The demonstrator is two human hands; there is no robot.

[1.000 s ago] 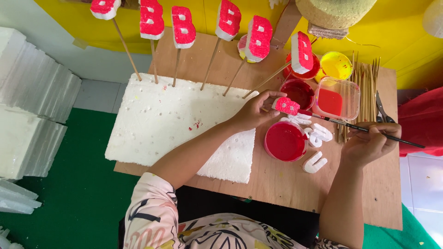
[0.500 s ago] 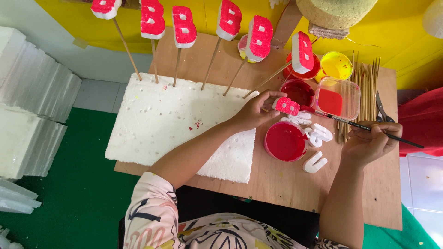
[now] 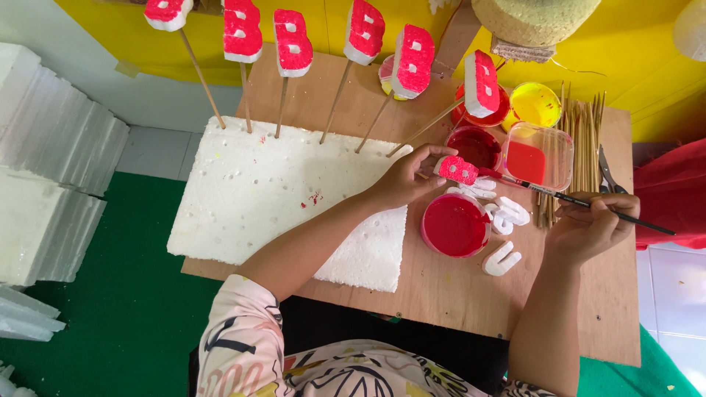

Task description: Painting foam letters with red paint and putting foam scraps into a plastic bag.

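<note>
On the brown plywood counter (image 3: 456,294), just right of the white foam slab (image 3: 279,198), the left hand (image 3: 404,179) pinches a red-coated foam letter (image 3: 457,170); the right hand (image 3: 588,229), grip closed on a thin black-handled brush (image 3: 581,200), paints it (coating seems mid-way; turning it looks next).

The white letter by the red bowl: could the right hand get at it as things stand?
Probably yes: the white letter lies bare on the board beside the right hand, nothing between, though that hand holds a brush.

Foam slab (image 3: 250,191) lies left on the board (image 3: 456,287); paint bowl (image 3: 454,226) right of it; skewers (image 3: 585,140) far right.
</note>
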